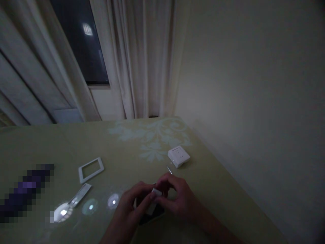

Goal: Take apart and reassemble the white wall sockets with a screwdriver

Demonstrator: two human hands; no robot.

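Both my hands meet low in the middle of the view, over a green table (132, 142). My left hand (129, 210) and my right hand (177, 200) are both closed around a small dark and white part (153, 203), which looks like a socket or switch module. A thin metal tip (169, 169), perhaps a screwdriver, sticks up from my right hand's fingers. A white wall socket (178, 156) lies on the table just beyond my right hand.
A white rectangular frame (90, 169) lies left of centre, with a flat white strip (80, 195) in front of it. A blurred purple patch (24, 193) covers the far left. Curtains (142, 57) and a dark window (81, 37) stand behind; a wall (254, 101) runs along the right.
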